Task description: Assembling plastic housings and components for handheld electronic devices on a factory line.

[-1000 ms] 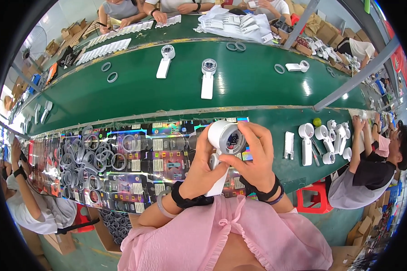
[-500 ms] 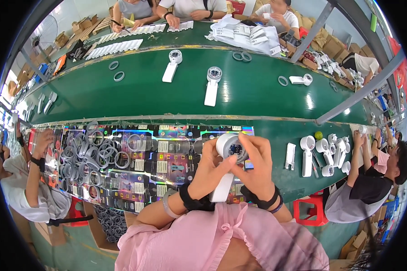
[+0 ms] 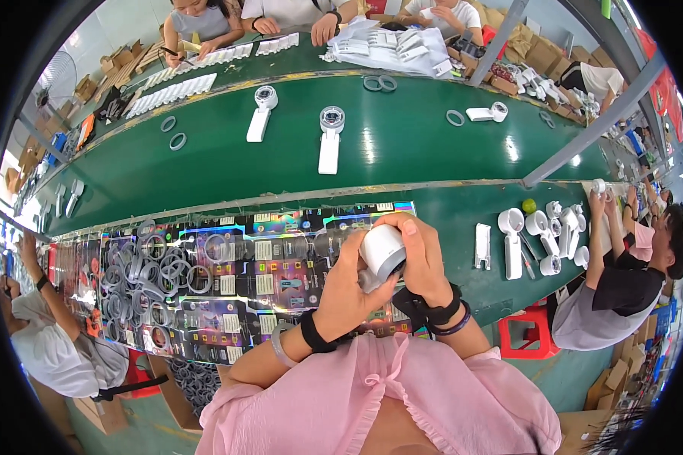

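A white handheld fan (image 3: pixel 381 245) is between my two hands, its round head tilted so that the white back shows and the grey ring at its rim points down toward me. My left hand (image 3: pixel 347 294) wraps the head from the left, fingers closed on it. From the other side, my right hand (image 3: pixel 426 264) closes over the head's right edge. The fan's handle is mostly hidden by the hands. Left of them, a heap of grey rings (image 3: pixel 134 282) lies on a printed, shiny sheet (image 3: pixel 281 274).
White fan bodies (image 3: pixel 511 241) and a screwdriver (image 3: pixel 529 260) lie on the green table at right. Beyond a ledge, a green belt (image 3: pixel 220 168) carries fans (image 3: pixel 329 142) and loose rings (image 3: pixel 177 142). Co-workers sit opposite and at both sides. A carton of rings (image 3: pixel 193 388) stands on the floor.
The fan has been turned over in my hands: its open front faced up before, now its white back does. The fans and rings on the belt appear farther left as the view shifts.
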`<state>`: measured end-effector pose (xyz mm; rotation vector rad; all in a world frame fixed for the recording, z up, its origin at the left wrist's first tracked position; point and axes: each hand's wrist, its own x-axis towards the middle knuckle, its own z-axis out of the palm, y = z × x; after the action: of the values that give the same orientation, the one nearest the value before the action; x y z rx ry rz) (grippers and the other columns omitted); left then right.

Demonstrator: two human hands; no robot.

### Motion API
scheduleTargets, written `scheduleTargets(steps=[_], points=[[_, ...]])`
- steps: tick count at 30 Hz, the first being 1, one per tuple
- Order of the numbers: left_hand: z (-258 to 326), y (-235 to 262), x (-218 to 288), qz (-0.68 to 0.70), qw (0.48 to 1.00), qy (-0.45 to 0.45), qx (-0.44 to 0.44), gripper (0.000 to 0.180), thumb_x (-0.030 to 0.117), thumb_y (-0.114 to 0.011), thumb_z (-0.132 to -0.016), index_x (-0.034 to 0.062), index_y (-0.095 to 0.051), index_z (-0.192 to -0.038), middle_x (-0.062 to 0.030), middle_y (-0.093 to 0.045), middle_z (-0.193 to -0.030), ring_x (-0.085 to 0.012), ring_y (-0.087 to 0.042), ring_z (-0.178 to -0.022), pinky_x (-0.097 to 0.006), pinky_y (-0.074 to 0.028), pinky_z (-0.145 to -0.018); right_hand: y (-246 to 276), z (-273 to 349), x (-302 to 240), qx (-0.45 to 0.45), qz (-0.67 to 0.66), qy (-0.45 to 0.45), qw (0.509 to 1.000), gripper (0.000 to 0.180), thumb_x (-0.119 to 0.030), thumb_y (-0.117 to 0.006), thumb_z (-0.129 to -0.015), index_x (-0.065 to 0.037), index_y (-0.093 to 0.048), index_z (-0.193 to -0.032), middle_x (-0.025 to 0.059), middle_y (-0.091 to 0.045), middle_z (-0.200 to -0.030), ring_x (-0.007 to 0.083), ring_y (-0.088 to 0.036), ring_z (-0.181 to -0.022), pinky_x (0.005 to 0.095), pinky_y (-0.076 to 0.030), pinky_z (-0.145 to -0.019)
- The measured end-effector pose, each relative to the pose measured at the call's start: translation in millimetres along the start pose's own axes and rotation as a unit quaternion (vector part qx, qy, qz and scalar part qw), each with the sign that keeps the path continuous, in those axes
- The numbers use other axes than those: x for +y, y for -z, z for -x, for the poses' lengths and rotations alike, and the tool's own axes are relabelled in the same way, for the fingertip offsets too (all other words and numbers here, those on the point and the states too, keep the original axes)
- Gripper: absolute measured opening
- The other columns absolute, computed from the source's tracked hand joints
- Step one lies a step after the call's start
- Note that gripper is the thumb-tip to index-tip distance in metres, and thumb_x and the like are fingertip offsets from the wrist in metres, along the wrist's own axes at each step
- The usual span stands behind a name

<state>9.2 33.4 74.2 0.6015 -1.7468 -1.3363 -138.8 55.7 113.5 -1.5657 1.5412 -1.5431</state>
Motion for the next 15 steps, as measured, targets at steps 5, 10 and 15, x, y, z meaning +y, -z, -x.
scheduleTargets(steps=[5,10,15], points=[[1.0,2.5,-6.7,-0.02,0.999,0.037,-0.02,0.068,0.001,-0.067,-0.082,0.0006,-0.026,-0.137,-0.019,-0.053,-0.12,-0.023,-0.057,-0.109,-0.034,-0.047,-0.091,-2.6,-2.1,13.7,-0.003,0.02,-0.001,1.0,0.046,-0.029,-0.032,-0.097,0.005,-0.063,-0.092,0.0204,-0.065,-0.085,0.0339,-0.062,-0.075,0.0385,-0.047,-0.069],[0.0,-4.5,-23.2,0.001,0.999,0.037,0.005,0.065,0.005,-0.068,-0.082,0.0002,-0.03,-0.135,-0.0151,-0.054,-0.116,-0.0185,-0.057,-0.105,-0.033,-0.048,-0.088,-4.0,1.8,39.8,-0.019,0.068,-0.014,0.997,0.047,-0.031,-0.032,-0.099,0.002,-0.064,-0.093,0.0186,-0.066,-0.088,0.0349,-0.062,-0.079,0.04,-0.048,-0.072],[0.3,1.7,-38.2,0.017,0.995,0.09,-0.028,0.064,0.012,-0.069,-0.083,0.0014,-0.033,-0.136,-0.0144,-0.055,-0.111,-0.0192,-0.058,-0.099,-0.033,-0.05,-0.082,6.4,-0.5,26.7,-0.102,0.058,-0.092,0.989,0.037,-0.026,-0.038,-0.1,0.002,-0.063,-0.101,0.0176,-0.065,-0.091,0.0321,-0.063,-0.082,0.0351,-0.047,-0.076]])
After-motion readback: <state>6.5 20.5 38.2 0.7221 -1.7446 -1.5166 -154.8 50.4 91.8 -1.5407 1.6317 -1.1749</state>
